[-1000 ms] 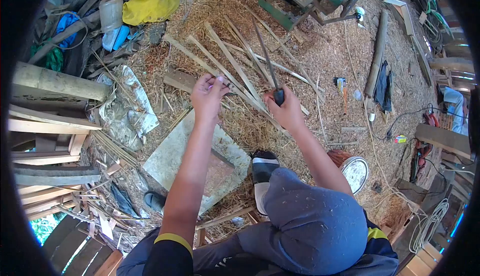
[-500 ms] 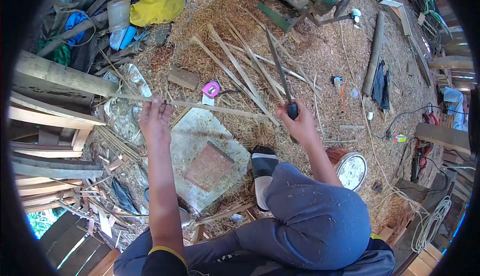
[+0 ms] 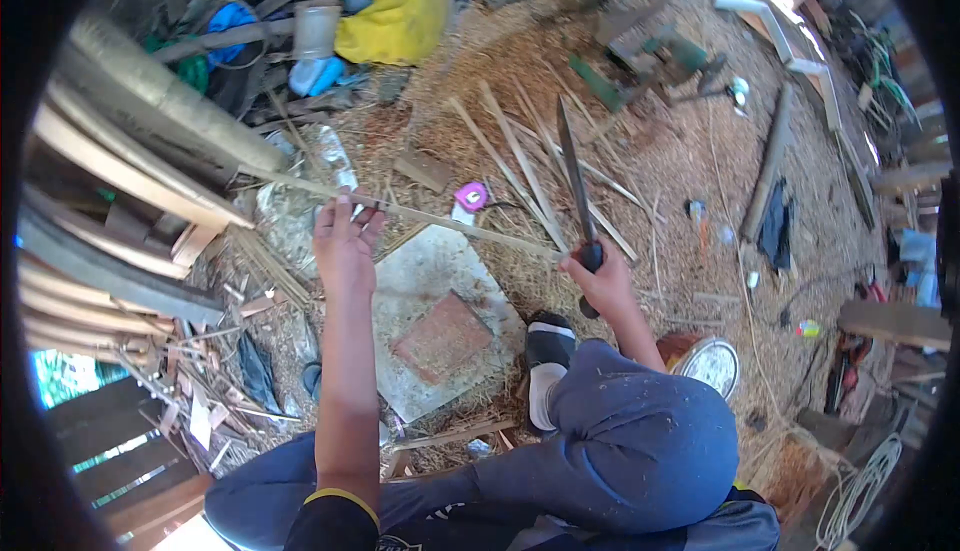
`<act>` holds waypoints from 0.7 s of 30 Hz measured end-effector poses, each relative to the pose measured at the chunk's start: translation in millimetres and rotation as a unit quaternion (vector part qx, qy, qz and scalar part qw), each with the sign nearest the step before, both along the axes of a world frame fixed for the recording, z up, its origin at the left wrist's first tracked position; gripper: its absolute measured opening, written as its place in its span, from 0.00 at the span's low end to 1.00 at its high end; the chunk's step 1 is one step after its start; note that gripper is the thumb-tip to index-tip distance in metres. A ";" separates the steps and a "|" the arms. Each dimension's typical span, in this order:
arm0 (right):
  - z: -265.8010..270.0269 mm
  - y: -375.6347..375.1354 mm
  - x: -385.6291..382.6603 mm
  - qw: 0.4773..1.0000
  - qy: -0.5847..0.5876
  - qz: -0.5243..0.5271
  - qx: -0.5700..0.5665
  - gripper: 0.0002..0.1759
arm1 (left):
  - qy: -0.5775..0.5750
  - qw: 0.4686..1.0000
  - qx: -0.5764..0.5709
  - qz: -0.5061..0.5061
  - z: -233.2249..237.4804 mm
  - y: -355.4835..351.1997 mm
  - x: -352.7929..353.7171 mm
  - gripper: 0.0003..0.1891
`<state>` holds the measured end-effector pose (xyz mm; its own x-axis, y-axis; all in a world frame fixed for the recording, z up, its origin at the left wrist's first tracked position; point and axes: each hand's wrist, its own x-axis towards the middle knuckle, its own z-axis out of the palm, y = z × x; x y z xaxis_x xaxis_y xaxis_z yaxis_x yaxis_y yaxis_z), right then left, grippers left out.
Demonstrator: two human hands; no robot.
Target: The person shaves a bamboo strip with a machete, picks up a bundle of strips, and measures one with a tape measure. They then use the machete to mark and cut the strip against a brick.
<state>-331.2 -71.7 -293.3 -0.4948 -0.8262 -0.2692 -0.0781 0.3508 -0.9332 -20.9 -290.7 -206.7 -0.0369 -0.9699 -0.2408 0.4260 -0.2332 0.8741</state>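
Note:
My left hand (image 3: pixel 347 241) is palm up with its fingers curled around a long thin wooden strip (image 3: pixel 450 226). The strip runs from the upper left across to my right hand. My right hand (image 3: pixel 603 276) grips the dark handle of a long-bladed knife (image 3: pixel 574 171), whose blade points up and away. The strip's right end meets the thumb side of my right hand; whether the fingers pinch it is unclear. Below the strip lies a pale square board (image 3: pixel 440 266) with a reddish-brown block (image 3: pixel 443 336) on it. A pink tape measure (image 3: pixel 470 196) sits just beyond the strip.
Several loose wooden strips (image 3: pixel 520 156) lie on the shavings ahead. A green metal tool (image 3: pixel 665 56) stands beyond them. A round tin (image 3: pixel 708 365) is beside my right knee. Curved timbers (image 3: pixel 120 171) line the left side, and a yellow cloth (image 3: pixel 395 23) is at the upper left.
The view has shifted, so most things appear further right or lower. My right hand and the strip's right end have come together, where they were slightly apart.

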 end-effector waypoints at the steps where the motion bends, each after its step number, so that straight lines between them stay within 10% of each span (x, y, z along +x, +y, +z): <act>1: 11.5 0.0 5.0 1.000 0.030 0.006 0.002 0.21 | -0.004 1.000 -0.012 -0.003 7.4 2.9 2.2 0.12; 14: 35.2 27.8 -6.9 0.986 0.117 0.119 0.018 0.18 | -0.118 0.982 -0.144 0.029 111.5 77.6 45.0 0.09; 21: 154.4 46.4 -35.3 0.975 0.164 0.146 0.016 0.17 | -0.166 0.966 -0.199 -0.017 136.3 117.6 84.0 0.07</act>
